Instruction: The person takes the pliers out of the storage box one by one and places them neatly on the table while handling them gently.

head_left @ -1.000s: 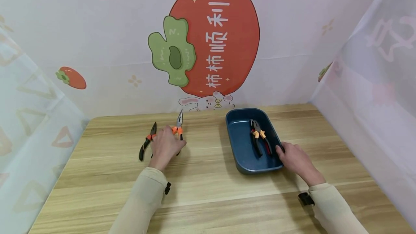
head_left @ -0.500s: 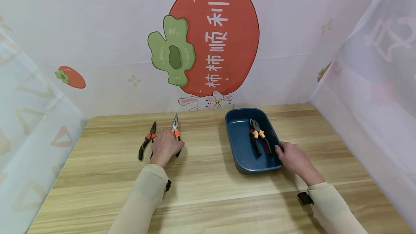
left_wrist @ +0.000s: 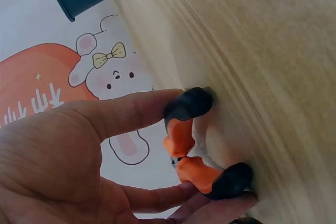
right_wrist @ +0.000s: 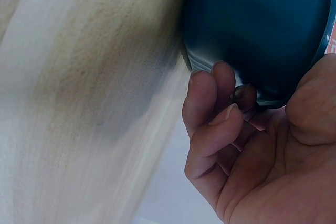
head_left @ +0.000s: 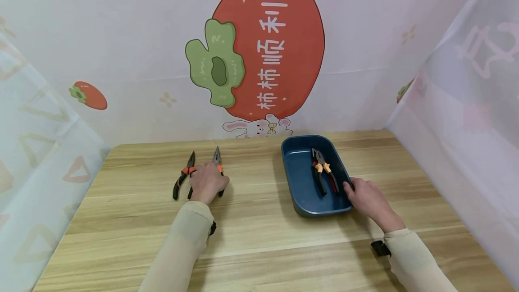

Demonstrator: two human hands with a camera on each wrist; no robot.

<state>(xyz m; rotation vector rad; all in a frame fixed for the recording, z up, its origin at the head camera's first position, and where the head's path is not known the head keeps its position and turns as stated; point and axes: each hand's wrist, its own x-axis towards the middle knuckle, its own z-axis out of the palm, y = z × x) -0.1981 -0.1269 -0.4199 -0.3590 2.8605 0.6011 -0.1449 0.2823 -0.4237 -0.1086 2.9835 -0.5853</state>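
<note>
My left hand [head_left: 208, 183] grips a pair of needle-nose pliers [head_left: 216, 157] with orange and black handles, near the table's far side. In the left wrist view, my thumb presses one handle and the fingers the other handle [left_wrist: 199, 174]. Just left of that hand lies another pair of pliers [head_left: 188, 168] with a dark nose, partly covered by the hand. My right hand [head_left: 371, 199] holds the right side of a blue bin [head_left: 293, 188]; the right wrist view shows curled fingers at the bin wall [right_wrist: 252, 24].
Inside the bin lie pliers [head_left: 320, 168] with pale orange and black handles; red handle parts show beside them. A printed cloth [head_left: 154, 48] stands behind the wooden table [head_left: 259, 233], with more cloth along both sides.
The needle-nose pliers in my left hand have shifted slightly left and nearer, and their handles look closer together. My right hand and the bin stay in place.
</note>
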